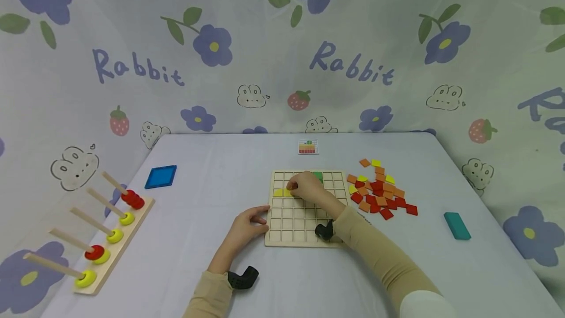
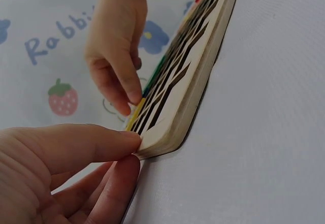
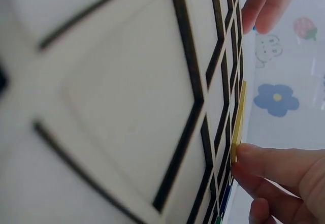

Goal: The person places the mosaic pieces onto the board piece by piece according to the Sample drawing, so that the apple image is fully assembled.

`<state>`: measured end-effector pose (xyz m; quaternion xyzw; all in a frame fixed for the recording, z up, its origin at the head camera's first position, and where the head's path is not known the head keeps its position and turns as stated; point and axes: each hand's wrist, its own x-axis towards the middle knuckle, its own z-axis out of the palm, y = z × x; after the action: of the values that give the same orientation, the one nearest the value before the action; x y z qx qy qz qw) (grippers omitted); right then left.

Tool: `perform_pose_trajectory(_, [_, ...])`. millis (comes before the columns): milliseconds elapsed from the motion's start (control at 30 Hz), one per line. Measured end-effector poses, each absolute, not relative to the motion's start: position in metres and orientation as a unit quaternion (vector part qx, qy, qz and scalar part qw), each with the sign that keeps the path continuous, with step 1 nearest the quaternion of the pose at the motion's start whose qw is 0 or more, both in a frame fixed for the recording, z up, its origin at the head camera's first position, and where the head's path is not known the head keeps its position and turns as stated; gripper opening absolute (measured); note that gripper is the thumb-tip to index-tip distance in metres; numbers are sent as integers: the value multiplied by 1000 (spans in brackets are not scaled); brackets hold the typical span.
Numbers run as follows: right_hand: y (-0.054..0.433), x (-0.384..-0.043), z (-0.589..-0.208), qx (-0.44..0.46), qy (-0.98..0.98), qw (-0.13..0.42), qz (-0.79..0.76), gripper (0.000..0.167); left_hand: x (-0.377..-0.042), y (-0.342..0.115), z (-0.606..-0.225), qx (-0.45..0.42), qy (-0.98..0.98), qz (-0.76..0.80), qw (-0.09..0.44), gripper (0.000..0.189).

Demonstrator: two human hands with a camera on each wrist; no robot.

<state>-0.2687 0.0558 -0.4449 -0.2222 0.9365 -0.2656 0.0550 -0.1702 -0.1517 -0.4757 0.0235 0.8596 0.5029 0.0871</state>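
Between thumb and finger my right hand (image 1: 306,187) pinches a yellow square tile (image 3: 235,150), low over the upper left part of a wooden grid board (image 1: 287,238). Another yellow tile (image 1: 278,193) lies in the cell to its left. A green tile (image 1: 318,175) shows in the top row, partly hidden by the hand. My left hand (image 1: 247,227) rests against the board's left edge, thumb and index apart. In the left wrist view, its thumb (image 2: 117,144) touches the board's corner.
Loose red, orange and yellow tiles (image 1: 379,190) lie scattered right of the board. A small picture card (image 1: 308,146) is behind it. Farther left are a blue tray (image 1: 161,176) and a peg stand (image 1: 132,232) with rings. A teal block (image 1: 457,225) lies right.
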Motion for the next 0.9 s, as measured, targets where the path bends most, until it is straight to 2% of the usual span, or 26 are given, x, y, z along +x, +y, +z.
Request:
perform_pose_trajectory(267, [67,-270,-438,-183,923,73,-330,15,-171,-151,-478,22,861,501,85,49])
perform_pose_trajectory(367, [80,-272,-430,-167,921,61,-347,17,-171,-151,-477,23,863,497,84,49])
perform_pose_trajectory(633, [136,-277,-421,-109,915,20,-388,20,-171,-152,-478,23,866,493,83,50])
perform_pose_trajectory(900, [193,-278,-431,-25,894,12,-447,28,-172,-152,-478,23,866,493,83,50])
